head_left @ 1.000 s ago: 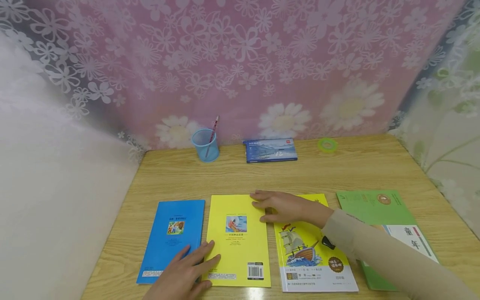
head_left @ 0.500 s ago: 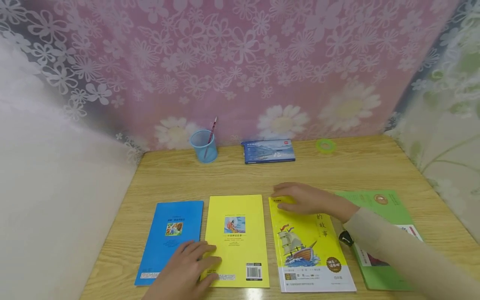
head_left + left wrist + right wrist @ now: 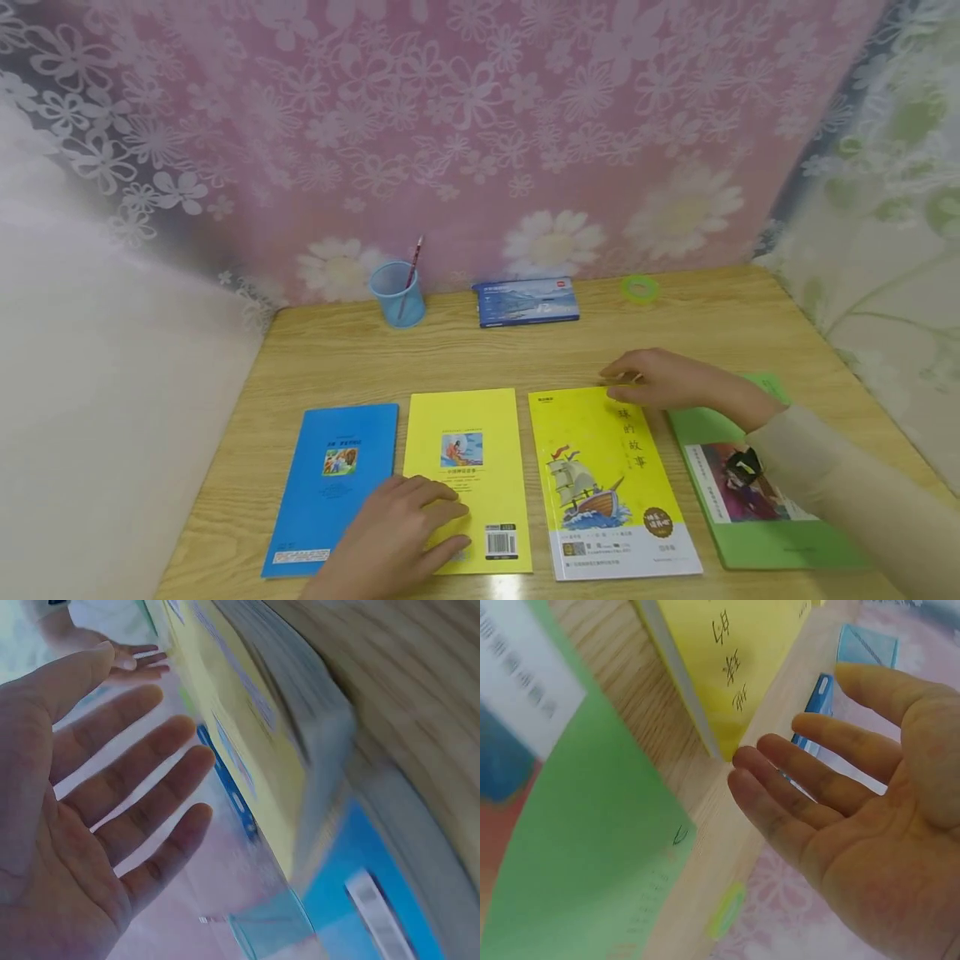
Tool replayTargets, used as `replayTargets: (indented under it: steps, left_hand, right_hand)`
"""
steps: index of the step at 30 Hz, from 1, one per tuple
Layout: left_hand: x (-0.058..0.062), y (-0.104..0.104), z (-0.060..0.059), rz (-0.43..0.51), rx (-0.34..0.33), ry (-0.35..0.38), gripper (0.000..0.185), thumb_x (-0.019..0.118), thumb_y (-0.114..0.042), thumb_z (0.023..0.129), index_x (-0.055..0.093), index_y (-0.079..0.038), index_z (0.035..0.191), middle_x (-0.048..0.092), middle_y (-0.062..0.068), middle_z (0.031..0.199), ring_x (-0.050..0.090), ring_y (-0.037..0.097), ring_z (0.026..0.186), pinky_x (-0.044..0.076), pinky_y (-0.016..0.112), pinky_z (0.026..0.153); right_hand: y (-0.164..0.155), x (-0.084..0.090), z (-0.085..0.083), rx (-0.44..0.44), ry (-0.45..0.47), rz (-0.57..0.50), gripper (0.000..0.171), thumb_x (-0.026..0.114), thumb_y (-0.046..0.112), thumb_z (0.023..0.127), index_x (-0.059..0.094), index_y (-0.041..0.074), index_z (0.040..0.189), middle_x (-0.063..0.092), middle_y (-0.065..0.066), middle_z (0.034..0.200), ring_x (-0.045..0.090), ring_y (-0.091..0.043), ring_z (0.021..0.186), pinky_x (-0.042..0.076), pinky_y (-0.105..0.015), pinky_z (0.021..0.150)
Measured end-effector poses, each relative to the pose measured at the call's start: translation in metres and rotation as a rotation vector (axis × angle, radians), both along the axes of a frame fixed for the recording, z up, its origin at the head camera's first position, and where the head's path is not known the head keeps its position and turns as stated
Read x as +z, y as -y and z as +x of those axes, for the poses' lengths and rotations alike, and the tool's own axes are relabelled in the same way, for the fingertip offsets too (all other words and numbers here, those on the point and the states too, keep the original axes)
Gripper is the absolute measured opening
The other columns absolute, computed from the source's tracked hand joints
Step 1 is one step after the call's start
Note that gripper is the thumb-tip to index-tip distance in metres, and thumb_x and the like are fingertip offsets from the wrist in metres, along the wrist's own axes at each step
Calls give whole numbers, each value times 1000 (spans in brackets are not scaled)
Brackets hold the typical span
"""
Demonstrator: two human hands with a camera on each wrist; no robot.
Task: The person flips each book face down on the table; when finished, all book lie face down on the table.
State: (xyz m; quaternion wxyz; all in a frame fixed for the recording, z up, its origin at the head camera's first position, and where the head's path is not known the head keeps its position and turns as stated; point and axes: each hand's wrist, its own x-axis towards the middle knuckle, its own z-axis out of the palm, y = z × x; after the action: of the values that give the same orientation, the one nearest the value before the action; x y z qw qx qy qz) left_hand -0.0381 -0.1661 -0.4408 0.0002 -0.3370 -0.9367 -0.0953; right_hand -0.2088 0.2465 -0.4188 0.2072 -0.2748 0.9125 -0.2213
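Observation:
Four-book row avoided, several books lie side by side: a blue book, a yellow book with a small picture and barcode, a yellow-and-white book with a sailing ship, and a green book. My left hand hovers over the lower left of the barcode book, overlapping the blue one; its fingers are spread and hold nothing. Over the ship book's top right corner is my right hand, its fingers loosely extended and empty. My right forearm hides part of the green book.
Along the back of the wooden table stand a blue mesh cup with a pencil, a blue flat box and a green tape roll. A pink floral curtain hangs behind.
My right hand has moved right, from the barcode book across the top of the ship book. The left hand has shifted slightly right over the barcode book. The head view has turned slightly.

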Motion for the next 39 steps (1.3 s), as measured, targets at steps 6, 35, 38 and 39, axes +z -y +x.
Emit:
replayTargets:
  steps: [6, 35, 38, 39]
  left_hand:
    - [-4, -26, -3, -20, -20, 39, 48, 57, -69, 99, 75, -33, 124, 74, -11, 120, 68, 14, 112, 57, 43, 96]
    - [-30, -101, 2, -111, -78, -111, 80, 69, -91, 71, 72, -21, 108, 56, -8, 109, 48, 12, 100, 42, 35, 94]
    - [-32, -105, 3, -119, -59, -130, 85, 69, -91, 71, 71, -17, 113, 57, -6, 110, 48, 13, 101, 41, 35, 94]
    - [-33, -106, 3, -123, -54, -127, 86, 69, -90, 72, 71, -16, 115, 58, -5, 112, 48, 14, 102, 41, 34, 94]
  right_hand:
    - [-13, -3, -2, 20, 70, 2, 51, 64, 36, 106, 65, -2, 140, 68, -21, 137, 71, -35, 119, 62, -49, 97]
    - [-7, -12, -7, -108, 255, -35, 26, 72, 26, 100, 77, 6, 117, 73, -4, 86, 59, -18, 67, 44, -25, 60]
    - [-8, -13, -8, -68, 241, -44, 25, 75, 21, 97, 77, 5, 116, 76, -2, 88, 63, -16, 72, 46, -24, 63]
    - [-8, -13, -9, -57, 237, -46, 26, 76, 19, 96, 77, 4, 116, 77, -3, 89, 64, -16, 74, 47, -24, 65]
